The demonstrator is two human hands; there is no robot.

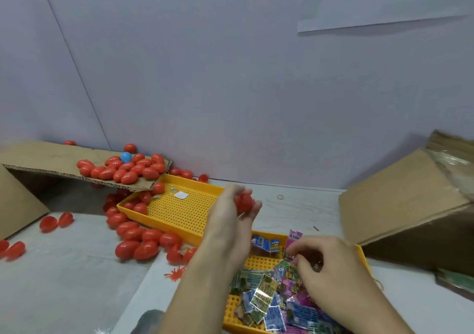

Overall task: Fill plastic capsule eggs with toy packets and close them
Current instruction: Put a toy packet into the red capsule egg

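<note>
At the far left a cardboard flap (51, 161) is loaded with a heap of red eggs (125, 169), one blue egg (126, 157) among them; more red eggs (139, 241) are spilled over the table (64, 282) beside an upper yellow tray (179, 210). Over that tray's near corner a red egg (243, 201) is gripped in the curled fingers of the left hand (230, 218); whether it is open or already closed cannot be made out through the blur. Further right, the right hand (325, 262) is curled down among the toy packets (269, 300) in the lower yellow tray (259, 262), apparently pinching one, though the grasp is hidden. A packet seems to be being fetched; next it must be brought to the egg, tucked in and the halves pressed together. A cardboard box (400, 205) stands at the right.
</note>
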